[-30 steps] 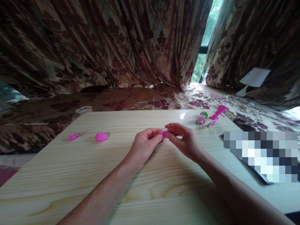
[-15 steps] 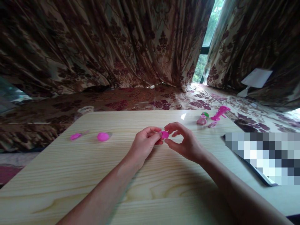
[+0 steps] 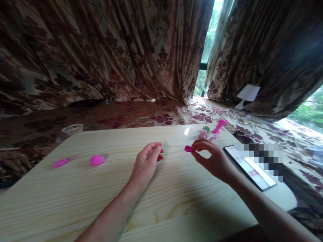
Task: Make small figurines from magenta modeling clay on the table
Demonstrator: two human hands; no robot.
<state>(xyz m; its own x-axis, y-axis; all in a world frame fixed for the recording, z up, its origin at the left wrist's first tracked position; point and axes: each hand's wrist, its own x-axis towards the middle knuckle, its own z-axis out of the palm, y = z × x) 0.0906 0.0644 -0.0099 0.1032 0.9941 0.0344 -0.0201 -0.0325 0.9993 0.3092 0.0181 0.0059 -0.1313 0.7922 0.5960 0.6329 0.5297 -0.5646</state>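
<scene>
Between the thumb and fingertips of my right hand [image 3: 210,154] is a small flat pink clay piece [image 3: 188,148], held above the table and seen nearly edge-on. My left hand [image 3: 147,159] rests apart from it near the middle of the table, fingers loosely curled and thumb against them, with nothing visible inside. To its left lies a rounded lump of pink clay [image 3: 97,160]. A smaller, irregular pink piece [image 3: 61,163] is farther left.
The wood-grain table [image 3: 121,198] bears a tablet-like device [image 3: 252,169], partly pixelated, on the right. Behind my right hand stand a pink toy [image 3: 220,126], a green item [image 3: 206,129] and small pale pink pieces [image 3: 203,134]. A clear container [image 3: 73,129] is beyond the back left corner.
The flat pink clay piece has passed from my left fingers to my right hand, which has moved right with it. My left hand has drawn away leftward. The view has turned slightly right.
</scene>
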